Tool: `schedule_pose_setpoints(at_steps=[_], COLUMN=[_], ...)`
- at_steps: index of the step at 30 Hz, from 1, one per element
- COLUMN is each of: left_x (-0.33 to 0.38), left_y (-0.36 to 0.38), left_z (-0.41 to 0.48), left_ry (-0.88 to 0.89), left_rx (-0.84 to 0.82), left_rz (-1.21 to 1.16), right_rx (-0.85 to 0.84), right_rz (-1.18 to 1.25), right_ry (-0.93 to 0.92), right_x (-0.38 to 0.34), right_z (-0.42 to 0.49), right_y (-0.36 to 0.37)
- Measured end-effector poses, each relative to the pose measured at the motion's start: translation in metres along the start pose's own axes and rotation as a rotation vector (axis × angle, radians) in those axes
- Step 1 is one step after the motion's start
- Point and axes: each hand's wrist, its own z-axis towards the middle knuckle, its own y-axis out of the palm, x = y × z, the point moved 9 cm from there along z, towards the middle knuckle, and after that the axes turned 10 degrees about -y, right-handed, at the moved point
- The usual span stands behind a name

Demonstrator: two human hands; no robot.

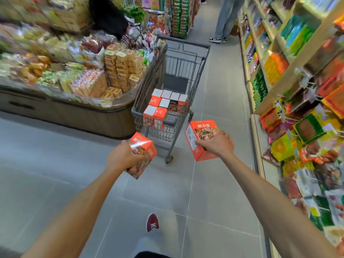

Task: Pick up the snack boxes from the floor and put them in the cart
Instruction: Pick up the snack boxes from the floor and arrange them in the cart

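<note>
My left hand (122, 156) grips an orange snack box (143, 151), tilted, just short of the cart's near end. My right hand (216, 145) holds a second orange snack box (201, 133) with a food picture on its front, level with the cart's near right corner. The grey wire cart (193, 75) stands ahead in the aisle. Inside it, several orange-and-white snack boxes (163, 104) are packed upright at the near end. Both boxes are in the air, outside the basket.
A low display island (74, 116) piled with packaged snacks lies to the left, touching the cart. Shelves (290, 75) of goods line the right side. A person's legs (226, 19) stand further down the aisle. My red shoe (152, 222) is on the grey tiled floor.
</note>
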Motion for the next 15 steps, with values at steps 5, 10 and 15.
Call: schedule_pose_setpoints(at_steps=[5,10,15], left_x=[0.038,0.08,0.111], left_y=[-0.029,-0.055,-0.061], left_z=[0.086,0.15,0.208], left_ry=[0.052,0.093,0.086], left_rx=[-0.012,-0.007,-0.026], left_rz=[0.004,-0.005,-0.015], right_rx=[0.037,0.045,0.005], right_rz=[0.048,0.088,0.157], right_ry=[0.023,0.011,0.045], right_x=[-0.052,-0.09,-0.11], right_z=[0.081,0.146,0.213], right_y=[-0.007,-0.005,0.008])
